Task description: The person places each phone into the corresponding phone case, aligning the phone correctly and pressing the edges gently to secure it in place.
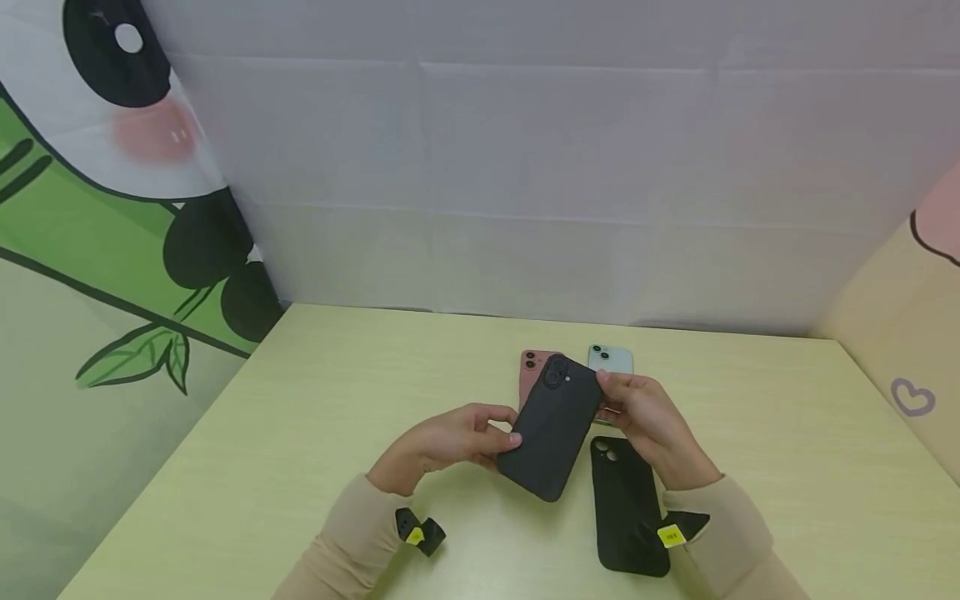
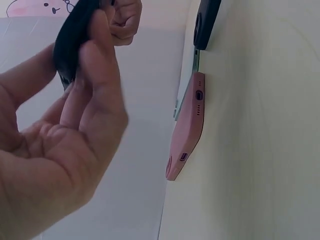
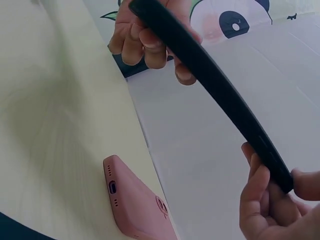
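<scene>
Both hands hold a black phone (image 1: 551, 429) raised over the table, tilted, its back with camera and flash facing up. My left hand (image 1: 459, 437) pinches its lower left edge, thumb on the back. At its upper right corner, my right hand (image 1: 651, 425) grips it between thumb and fingers. From the right wrist view, the same phone (image 3: 220, 95) appears edge-on with side buttons. Below the right hand lies a black phone case (image 1: 621, 508) with camera holes, partly covered by the right wrist's strap.
Behind the held phone lie a pink phone (image 1: 527, 379) and a pale green phone (image 1: 611, 359), both partly hidden. The pink phone's charging port shows in both wrist views. A pale wooden table (image 1: 337, 375) ends at a white cloth backdrop (image 1: 525, 167); printed cartoon panels flank it.
</scene>
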`<action>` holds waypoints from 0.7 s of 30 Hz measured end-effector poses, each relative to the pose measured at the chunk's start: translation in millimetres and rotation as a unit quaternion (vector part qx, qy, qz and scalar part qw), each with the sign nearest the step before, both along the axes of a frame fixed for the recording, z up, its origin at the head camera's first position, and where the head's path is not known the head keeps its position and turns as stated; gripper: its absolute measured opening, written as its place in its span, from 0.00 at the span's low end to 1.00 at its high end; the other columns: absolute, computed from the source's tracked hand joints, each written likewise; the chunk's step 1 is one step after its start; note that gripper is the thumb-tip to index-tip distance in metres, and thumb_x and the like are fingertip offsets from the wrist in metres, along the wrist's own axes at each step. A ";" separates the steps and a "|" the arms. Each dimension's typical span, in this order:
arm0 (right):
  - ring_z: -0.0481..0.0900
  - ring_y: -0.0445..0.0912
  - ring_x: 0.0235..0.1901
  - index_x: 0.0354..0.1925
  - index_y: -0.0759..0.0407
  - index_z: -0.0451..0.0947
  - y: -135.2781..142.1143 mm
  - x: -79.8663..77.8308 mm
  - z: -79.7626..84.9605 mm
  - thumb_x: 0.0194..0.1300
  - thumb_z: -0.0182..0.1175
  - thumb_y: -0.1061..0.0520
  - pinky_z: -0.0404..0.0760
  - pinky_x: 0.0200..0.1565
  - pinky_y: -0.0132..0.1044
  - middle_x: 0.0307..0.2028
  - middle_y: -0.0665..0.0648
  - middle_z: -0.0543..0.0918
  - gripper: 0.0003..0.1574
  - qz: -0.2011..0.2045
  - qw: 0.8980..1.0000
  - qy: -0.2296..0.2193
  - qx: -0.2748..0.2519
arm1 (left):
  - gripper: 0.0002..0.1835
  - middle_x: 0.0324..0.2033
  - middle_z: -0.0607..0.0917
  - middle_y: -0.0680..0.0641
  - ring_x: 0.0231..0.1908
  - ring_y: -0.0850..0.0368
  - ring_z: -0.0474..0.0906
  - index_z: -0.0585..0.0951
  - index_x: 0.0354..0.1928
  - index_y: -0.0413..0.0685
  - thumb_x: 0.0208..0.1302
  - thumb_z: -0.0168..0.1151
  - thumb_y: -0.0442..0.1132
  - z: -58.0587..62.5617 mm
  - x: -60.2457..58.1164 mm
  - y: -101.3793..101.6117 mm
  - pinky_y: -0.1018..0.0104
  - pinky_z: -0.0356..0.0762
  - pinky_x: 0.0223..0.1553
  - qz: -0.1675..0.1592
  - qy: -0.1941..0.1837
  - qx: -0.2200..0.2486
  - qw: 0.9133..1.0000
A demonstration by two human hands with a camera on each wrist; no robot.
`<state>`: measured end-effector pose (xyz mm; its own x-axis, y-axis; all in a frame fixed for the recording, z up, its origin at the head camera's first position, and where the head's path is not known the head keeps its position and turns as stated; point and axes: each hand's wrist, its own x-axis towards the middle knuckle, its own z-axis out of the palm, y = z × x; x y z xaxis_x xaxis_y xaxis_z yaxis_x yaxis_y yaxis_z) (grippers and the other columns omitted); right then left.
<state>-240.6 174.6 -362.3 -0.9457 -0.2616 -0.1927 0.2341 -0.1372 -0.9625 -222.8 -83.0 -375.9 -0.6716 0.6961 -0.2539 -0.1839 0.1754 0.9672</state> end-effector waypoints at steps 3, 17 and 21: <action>0.76 0.39 0.30 0.30 0.53 0.81 -2.1 1.3 0.1 0.68 0.51 0.53 0.76 0.40 0.30 0.28 0.47 0.78 0.14 -0.007 1.000 -0.002 -0.001 | 0.13 0.34 0.85 0.46 0.33 0.60 0.81 0.70 0.49 0.36 0.65 0.53 0.35 -0.7 -0.6 0.2 0.64 0.78 0.38 0.017 -0.012 0.003 1.000; 0.79 0.42 0.33 0.57 0.69 0.62 -19.5 4.9 -7.1 0.66 0.53 0.56 0.79 0.42 0.34 0.29 0.48 0.79 0.25 0.059 0.996 0.016 0.058 | 0.14 0.25 0.81 0.53 0.26 0.62 0.76 0.70 0.51 0.35 0.66 0.51 0.35 1.8 -1.2 -2.4 0.70 0.74 0.31 0.112 -0.033 0.003 0.993; 0.79 0.43 0.32 0.58 0.72 0.61 -24.7 9.4 -12.5 0.65 0.53 0.58 0.78 0.42 0.36 0.30 0.49 0.80 0.27 0.111 0.989 0.047 0.084 | 0.12 0.22 0.79 0.54 0.25 0.62 0.74 0.70 0.48 0.38 0.67 0.51 0.37 1.6 -2.5 -3.3 0.71 0.73 0.31 0.148 -0.035 0.006 0.988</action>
